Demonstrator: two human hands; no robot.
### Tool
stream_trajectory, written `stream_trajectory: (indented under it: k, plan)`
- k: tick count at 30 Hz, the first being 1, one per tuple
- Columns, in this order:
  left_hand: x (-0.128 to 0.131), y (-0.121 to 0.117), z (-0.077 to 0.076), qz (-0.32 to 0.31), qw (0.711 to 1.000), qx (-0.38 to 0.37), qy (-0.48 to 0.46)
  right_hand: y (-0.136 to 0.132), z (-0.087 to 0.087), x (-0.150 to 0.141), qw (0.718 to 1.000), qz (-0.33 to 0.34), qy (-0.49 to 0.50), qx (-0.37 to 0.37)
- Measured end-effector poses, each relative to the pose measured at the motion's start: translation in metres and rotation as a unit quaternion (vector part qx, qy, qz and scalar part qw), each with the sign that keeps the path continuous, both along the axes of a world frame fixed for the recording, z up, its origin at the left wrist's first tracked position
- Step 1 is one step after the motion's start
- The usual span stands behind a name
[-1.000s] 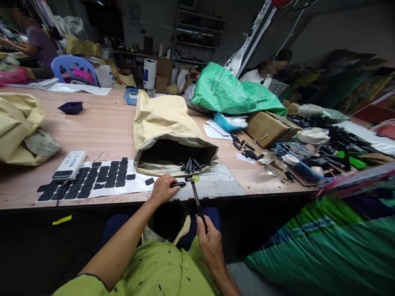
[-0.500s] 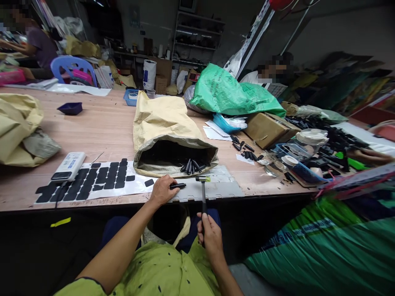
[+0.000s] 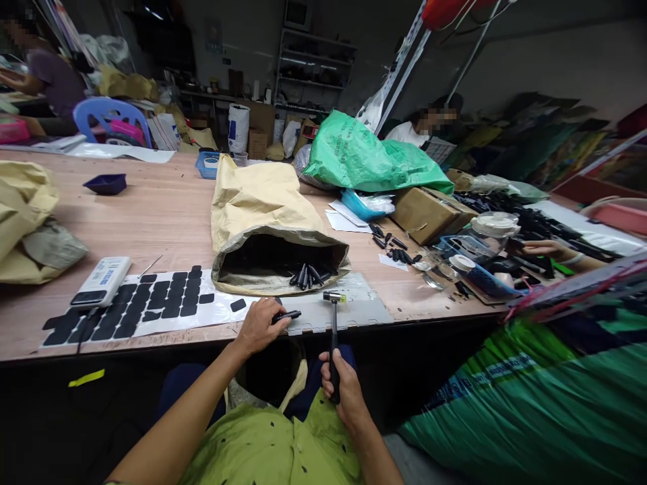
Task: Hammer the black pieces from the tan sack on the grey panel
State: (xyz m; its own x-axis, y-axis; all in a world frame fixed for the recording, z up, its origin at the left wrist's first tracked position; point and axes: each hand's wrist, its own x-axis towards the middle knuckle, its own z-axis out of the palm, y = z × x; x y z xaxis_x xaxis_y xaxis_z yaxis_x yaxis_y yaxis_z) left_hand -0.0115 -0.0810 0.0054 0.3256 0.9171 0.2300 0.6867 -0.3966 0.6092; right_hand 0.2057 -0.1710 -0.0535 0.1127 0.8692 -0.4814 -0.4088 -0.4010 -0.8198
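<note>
In the head view, my left hand is closed on a slim black pen-like piece near the table's front edge. My right hand grips the black handle of a small mallet, whose head with a yellow-green end lies over the grey board. Behind my hands, a beige sack lies with its mouth towards me, and several black pieces of like shape rest in its opening. A loose black rounded patch is left of my left hand.
Left of me lie a white sheet of black patches and a white box-shaped device with a cable. To the right are loose black pieces, a cardboard box, blue baskets and a clear jar. A co-worker's hand reaches in there.
The mallet head has turned to show more of its metal and yellow-green end. The black piece in my left hand is tilted more. The whole view has shifted slightly.
</note>
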Motion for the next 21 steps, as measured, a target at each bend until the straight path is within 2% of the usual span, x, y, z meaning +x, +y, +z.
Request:
stream_trajectory:
  k: [3,6,9,11,14,21]
  plan:
    - [-0.003,-0.031,-0.006,-0.031,0.998,0.042,0.033,0.000,-0.007,-0.001,0.999,-0.003,0.012,0.030]
    - [-0.009,-0.058,-0.020,-0.063,0.993,0.062,0.078,0.001,-0.011,-0.005,0.998,-0.008,0.017,0.054]
    - [-0.014,-0.071,-0.033,-0.085,0.987,0.055,0.121,0.001,-0.012,-0.006,0.998,-0.006,0.016,0.060]
    - [-0.015,-0.071,-0.037,-0.088,0.986,0.046,0.132,0.001,-0.012,-0.006,0.998,-0.005,0.012,0.062]
    - [-0.015,-0.070,-0.034,-0.088,0.987,0.022,0.130,0.001,-0.013,-0.006,0.998,-0.005,-0.001,0.065]
    - [-0.016,-0.072,-0.017,-0.110,0.986,-0.032,0.124,0.001,-0.015,-0.008,0.998,-0.003,-0.002,0.063]
